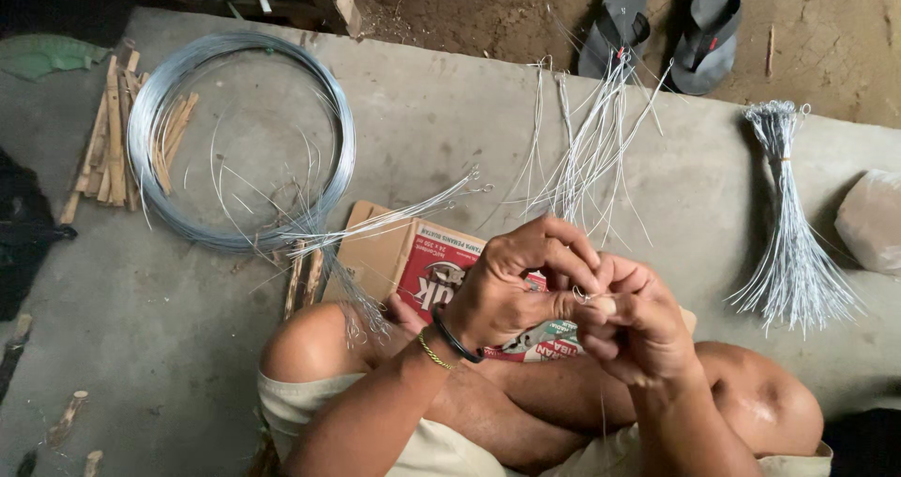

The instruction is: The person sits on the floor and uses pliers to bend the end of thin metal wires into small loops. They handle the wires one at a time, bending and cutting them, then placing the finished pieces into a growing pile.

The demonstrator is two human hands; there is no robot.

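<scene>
Above the crossed legs, the left hand [511,285] and right hand [638,322] are pressed together, fingertips pinching a thin wire piece [582,296]. Loose cut wires [587,149] lie at 12 o'clock, wire coil [239,139] at 10 o'clock, tied wire bundle [793,242] at 3 o'clock.

Your hands [563,294] hide the wire's bent end; the cardboard box [413,257] lies partly covered beneath them; the pale bag [873,219] is cut off at the right edge.

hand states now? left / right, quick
Left hand: closed, fingertips pinching a thin wire at its looped end.
Right hand: closed, pinching the same wire from the other side.
</scene>
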